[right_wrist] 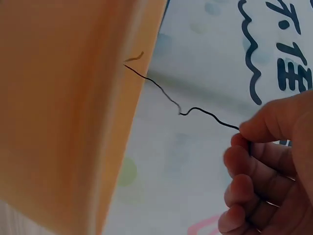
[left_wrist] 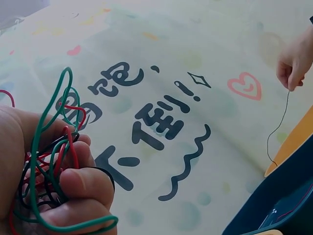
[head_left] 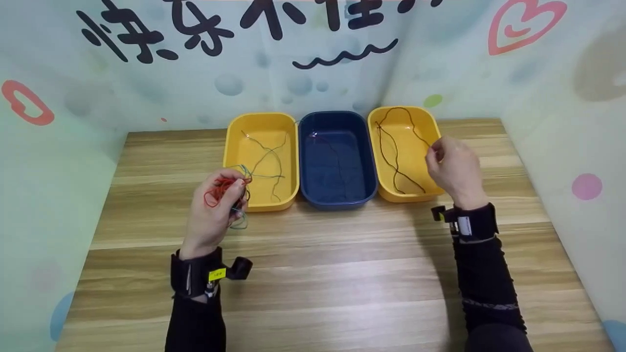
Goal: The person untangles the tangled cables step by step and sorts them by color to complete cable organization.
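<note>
My left hand [head_left: 208, 210] holds a tangled bundle of red, green and black wires [left_wrist: 51, 181] in front of the left yellow bin [head_left: 238, 146]. Loops of green wire stick out past the fingers. Above the right edge of the right yellow bin [head_left: 413, 197], my right hand [head_left: 457, 168] pinches a black wire [right_wrist: 210, 115] between thumb and forefinger. From the pinch, this wire hangs down into that bin. Other lengths of black wire [head_left: 384, 151] lie looped inside it. Several thin greenish wires [head_left: 279, 155] lie crossed in the left bin.
Between the yellow bins stands a dark blue bin [head_left: 337, 203] with a thin reddish wire [head_left: 338, 156] in it. All three stand side by side at the back of the wooden table [head_left: 342, 274]. A printed backdrop [head_left: 313, 88] rises directly behind them, with side panels left and right.
</note>
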Tool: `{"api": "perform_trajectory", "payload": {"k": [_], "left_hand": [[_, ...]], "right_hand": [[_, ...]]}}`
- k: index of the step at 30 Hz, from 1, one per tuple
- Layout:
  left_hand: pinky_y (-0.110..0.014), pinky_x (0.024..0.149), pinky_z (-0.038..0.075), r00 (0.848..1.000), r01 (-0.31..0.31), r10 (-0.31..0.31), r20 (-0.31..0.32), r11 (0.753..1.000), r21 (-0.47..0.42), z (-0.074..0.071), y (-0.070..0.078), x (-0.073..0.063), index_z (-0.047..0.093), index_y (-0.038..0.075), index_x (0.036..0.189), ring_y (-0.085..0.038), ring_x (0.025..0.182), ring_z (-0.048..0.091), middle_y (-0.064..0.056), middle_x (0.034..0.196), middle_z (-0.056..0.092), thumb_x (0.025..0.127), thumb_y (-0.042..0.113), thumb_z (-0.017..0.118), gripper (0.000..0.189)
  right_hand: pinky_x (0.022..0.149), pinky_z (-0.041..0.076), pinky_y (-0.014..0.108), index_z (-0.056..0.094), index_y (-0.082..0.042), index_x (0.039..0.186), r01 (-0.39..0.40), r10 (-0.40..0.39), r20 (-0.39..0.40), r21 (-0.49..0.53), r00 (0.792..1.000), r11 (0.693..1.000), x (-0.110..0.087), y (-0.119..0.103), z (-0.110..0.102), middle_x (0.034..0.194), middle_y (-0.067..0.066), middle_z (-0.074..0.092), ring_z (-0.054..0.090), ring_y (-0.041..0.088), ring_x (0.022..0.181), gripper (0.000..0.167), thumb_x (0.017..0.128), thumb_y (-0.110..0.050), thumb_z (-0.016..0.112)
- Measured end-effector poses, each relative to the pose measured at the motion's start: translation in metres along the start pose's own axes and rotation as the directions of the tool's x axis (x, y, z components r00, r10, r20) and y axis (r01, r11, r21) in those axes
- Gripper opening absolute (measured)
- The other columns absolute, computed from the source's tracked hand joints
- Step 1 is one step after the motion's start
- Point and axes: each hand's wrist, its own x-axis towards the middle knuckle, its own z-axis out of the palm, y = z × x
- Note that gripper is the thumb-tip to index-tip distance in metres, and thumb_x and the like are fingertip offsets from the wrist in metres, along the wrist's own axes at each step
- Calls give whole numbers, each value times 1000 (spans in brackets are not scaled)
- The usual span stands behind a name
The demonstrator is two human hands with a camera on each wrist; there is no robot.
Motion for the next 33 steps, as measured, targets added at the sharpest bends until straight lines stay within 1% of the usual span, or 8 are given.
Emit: {"api": "perform_trajectory", "payload": {"k": [3,7,12,16,21,26,29,33], "left_hand": [[-16,38,37,1000,1,-1,1,1000,1,0,0,0,60,10,98,-10,55,54,-1,71,56,97,6,55,7],[-15,38,37,1000,4,-4,5,1000,3,0,1,0,60,9,98,-10,55,54,-1,71,56,97,6,55,7],[-15,39,36,1000,12,-12,1,1000,16,0,2,0,61,9,96,-9,54,54,0,69,56,96,7,56,6],[-15,38,36,1000,11,-11,6,1000,17,0,2,0,61,8,96,-9,54,53,0,69,56,97,7,56,5],[-15,38,35,1000,4,-4,15,1000,10,0,3,-1,61,7,97,-10,54,53,-1,69,57,97,7,55,5],[-16,37,35,1000,6,-6,15,1000,13,0,2,-1,61,8,97,-10,54,53,-1,69,56,97,7,55,6],[-16,38,35,1000,11,-11,13,1000,17,0,2,-1,61,7,97,-10,54,53,-1,69,56,97,7,55,5],[-16,38,36,1000,13,-13,7,1000,24,1,2,0,61,8,97,-10,54,54,-1,70,56,97,7,55,6]], "right_hand": [[62,51,47,64,7,87,19,-19,89,3,996,1000,0,0,6,78,22,67,61,35,66,17,91,-8,56],[61,52,46,65,4,85,42,-40,196,-2,980,999,0,0,14,75,19,68,63,33,63,16,90,-9,57],[64,52,46,69,1,85,65,-48,333,-41,942,997,1,2,21,77,16,70,65,33,67,16,89,-12,61],[71,53,48,71,2,88,51,-23,422,-54,906,997,1,3,24,83,18,72,67,35,74,15,88,-11,65],[74,53,50,74,0,84,-5,47,481,-87,876,996,2,5,26,84,18,73,68,36,76,16,86,-12,65],[69,53,45,75,-3,80,-67,111,525,-101,844,993,3,8,29,82,16,73,66,30,71,13,80,-12,66],[65,52,42,75,-4,80,-90,130,550,-99,825,991,3,9,29,81,15,73,64,28,69,12,79,-12,66],[64,50,38,75,-4,80,-83,125,576,-98,808,992,3,9,29,78,13,73,63,26,68,13,80,-16,70]]}}
